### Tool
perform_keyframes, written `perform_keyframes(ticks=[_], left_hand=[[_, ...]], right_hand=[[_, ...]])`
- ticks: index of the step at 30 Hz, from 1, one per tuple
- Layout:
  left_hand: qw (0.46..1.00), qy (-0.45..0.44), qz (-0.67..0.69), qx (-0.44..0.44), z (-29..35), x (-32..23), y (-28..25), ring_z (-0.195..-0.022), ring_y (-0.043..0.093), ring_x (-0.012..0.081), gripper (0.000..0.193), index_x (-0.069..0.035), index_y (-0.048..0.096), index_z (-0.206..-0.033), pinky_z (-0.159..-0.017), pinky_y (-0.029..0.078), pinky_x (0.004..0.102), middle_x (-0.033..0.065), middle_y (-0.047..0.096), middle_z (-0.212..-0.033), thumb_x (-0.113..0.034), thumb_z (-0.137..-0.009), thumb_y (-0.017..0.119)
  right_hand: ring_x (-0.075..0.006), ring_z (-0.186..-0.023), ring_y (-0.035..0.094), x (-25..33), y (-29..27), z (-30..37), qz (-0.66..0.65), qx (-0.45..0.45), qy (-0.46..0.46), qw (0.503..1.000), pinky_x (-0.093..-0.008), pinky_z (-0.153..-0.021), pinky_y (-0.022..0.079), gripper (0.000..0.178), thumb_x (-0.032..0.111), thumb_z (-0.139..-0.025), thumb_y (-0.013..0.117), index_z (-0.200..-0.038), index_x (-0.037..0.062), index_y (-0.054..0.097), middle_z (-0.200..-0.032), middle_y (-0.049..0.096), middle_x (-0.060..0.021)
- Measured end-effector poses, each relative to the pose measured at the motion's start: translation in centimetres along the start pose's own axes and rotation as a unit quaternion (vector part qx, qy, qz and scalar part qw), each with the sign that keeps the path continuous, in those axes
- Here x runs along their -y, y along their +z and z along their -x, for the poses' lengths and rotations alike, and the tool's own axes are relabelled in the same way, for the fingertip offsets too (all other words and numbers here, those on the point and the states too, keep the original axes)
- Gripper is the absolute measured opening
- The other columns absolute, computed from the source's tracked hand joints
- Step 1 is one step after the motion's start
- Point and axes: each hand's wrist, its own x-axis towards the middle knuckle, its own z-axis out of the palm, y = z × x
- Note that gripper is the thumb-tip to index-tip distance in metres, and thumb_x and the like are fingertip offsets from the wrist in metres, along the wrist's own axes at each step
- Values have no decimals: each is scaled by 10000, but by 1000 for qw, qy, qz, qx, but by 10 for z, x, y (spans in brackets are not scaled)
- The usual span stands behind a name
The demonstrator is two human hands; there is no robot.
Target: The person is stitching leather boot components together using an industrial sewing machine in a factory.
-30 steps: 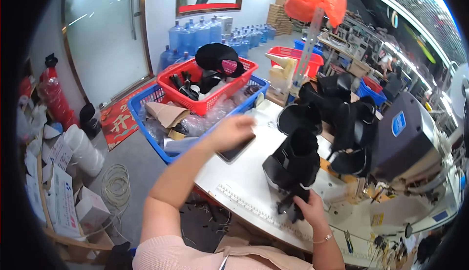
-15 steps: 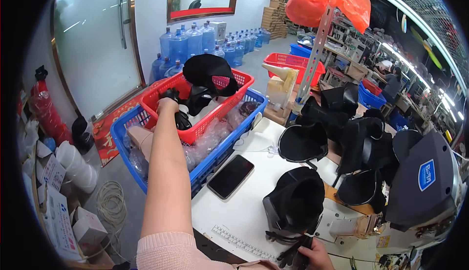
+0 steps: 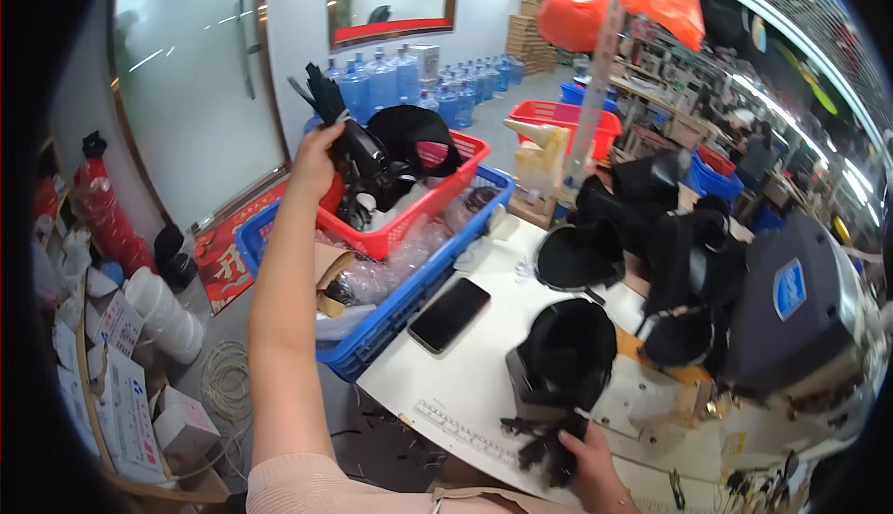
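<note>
Head view, looking down at a sewing workplace. The left hand [image 3: 314,156] is raised at the end of an outstretched arm and is clenched around a bundle of black fabric pieces [image 3: 358,146], held above the near corner of a red plastic basket [image 3: 462,165]. Narrow black strips of the bundle stick up just above the hand; its bulk hangs to the hand's right. Just beyond the bundle, inside the red basket, lies a black cap with a pink patch [image 3: 416,137]. The red basket sits in a larger blue crate [image 3: 391,314] below the hand, which also holds clear plastic bags. The right hand [image 3: 588,453], at the lower edge of the view, rests on the white bench [image 3: 465,379] and grips a small bunch of black straps [image 3: 539,440]. Just above this hand lies a stack of black cap parts [image 3: 566,356]; to its left, a ruler strip [image 3: 460,428] along the bench edge and, farther up, a black smartphone [image 3: 449,314] lying flat. To the right of the hand stands a grey sewing machine [image 3: 791,319], with more black cap pieces [image 3: 684,253] heaped before it.
</note>
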Motion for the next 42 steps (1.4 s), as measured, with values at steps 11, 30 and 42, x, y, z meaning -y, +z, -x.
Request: perform_keyframes(ticks=[11, 30, 42], left_hand=[[788, -159, -134, 580, 318, -67, 282, -841, 613, 202, 452, -7, 515, -1196, -741, 486, 298, 127, 615, -1003, -177, -803, 663], [896, 107, -230, 365, 422, 16, 359, -1011, 556, 322, 401, -32, 587, -1100, -850, 458, 365, 138, 572, -1131, -31, -715, 697], [928, 44, 197, 313, 407, -110, 336, -874, 513, 173, 353, -63, 541, -1102, -738, 466, 335, 24, 503, -1020, -258, -820, 628]], right_hand=[[-167, -988, 533, -34, -25, -8, 98, -118, -310, 938, -290, -897, 422, 366, 169, -925, 485, -1221, -34, 413, -1100, 552, -130], [-230, -993, 594, 45, -191, 74, -219, -191, -261, 921, -387, -828, 493, 261, 85, -865, 586, -1106, 10, 522, -1071, 601, -86], [-242, -1041, 581, 36, -123, 85, -205, -98, -263, 938, -343, -874, 490, 317, 21, -847, 581, -1150, 24, 490, -1120, 588, -125]])
